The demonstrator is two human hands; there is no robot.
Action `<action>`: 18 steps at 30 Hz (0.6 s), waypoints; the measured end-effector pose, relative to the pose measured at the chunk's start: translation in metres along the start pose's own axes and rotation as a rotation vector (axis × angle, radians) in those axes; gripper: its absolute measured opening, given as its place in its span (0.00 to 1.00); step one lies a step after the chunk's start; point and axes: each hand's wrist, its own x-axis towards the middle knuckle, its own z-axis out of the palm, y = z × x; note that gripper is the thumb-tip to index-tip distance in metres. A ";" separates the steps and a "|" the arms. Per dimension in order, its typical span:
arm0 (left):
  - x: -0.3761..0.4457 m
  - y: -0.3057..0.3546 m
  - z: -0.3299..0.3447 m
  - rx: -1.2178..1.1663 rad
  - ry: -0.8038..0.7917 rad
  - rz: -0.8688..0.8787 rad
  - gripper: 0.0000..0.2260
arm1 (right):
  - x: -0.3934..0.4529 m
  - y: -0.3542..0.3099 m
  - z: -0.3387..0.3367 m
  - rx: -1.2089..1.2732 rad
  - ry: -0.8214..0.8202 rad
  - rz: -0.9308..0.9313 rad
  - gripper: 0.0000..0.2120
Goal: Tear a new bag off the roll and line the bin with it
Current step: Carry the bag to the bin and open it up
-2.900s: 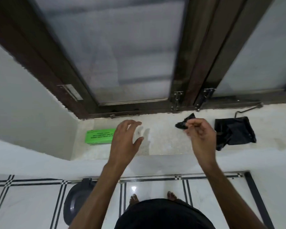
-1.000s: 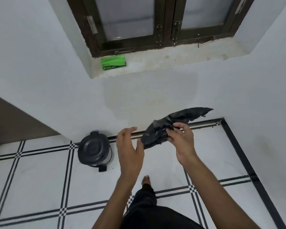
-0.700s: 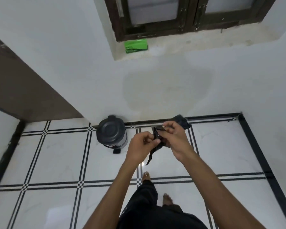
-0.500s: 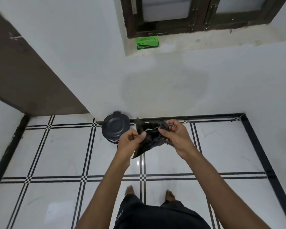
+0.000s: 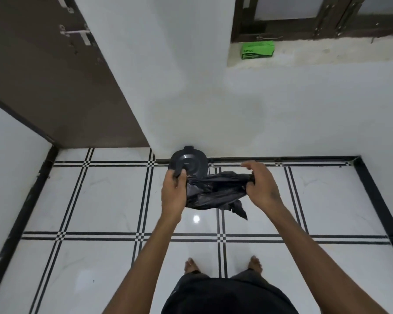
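- Since half a second ago, both hands have drawn apart and the bag (image 5: 216, 191) is stretched wider between them; the view has also shifted, so the bin (image 5: 188, 165) now sits right behind the left hand instead of off to its left.
- Left hand (image 5: 174, 191) has its grip clamped on the bag's left end, fingers curled round the bunched plastic, back of the hand toward the camera.
- Right hand (image 5: 261, 184) has its grip clamped on the bag's right end, pinching it between thumb and curled lower fingers; the forefinger reaches out above the plastic.
- Bag is black, crumpled, held in the air across the two hands, above the floor (image 5: 104, 200); a loose corner hangs down below its right part.
- Bin is dark, round, lid closed, standing on the floor against the wall (image 5: 213, 105), just beyond the left hand and partly hidden by it.
- Floor is white tile with black-and-white striped lines; two bare feet (image 5: 192, 265) stand on it near the bottom of the view.
- Green box (image 5: 257, 49) lies on the sill (image 5: 327, 52) under the window, up at the right, well apart from the hands.
- Brown door (image 5: 43, 75) with a metal latch fills the upper left.
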 end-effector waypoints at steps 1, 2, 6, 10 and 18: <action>0.001 0.003 -0.007 0.031 -0.032 0.022 0.12 | 0.001 -0.008 0.005 -0.038 0.041 -0.005 0.32; 0.004 0.005 -0.013 0.050 -0.075 0.030 0.13 | 0.002 -0.017 0.008 -0.054 0.066 -0.031 0.34; 0.021 0.016 -0.029 0.077 -0.236 0.035 0.10 | 0.012 -0.055 0.021 0.015 -0.128 -0.377 0.39; 0.032 0.033 -0.036 0.050 -0.299 0.110 0.08 | 0.020 -0.083 0.041 -0.020 -0.375 -0.515 0.39; 0.090 0.037 -0.088 0.711 -0.223 0.208 0.18 | 0.108 -0.046 0.024 -0.016 -0.146 -0.268 0.20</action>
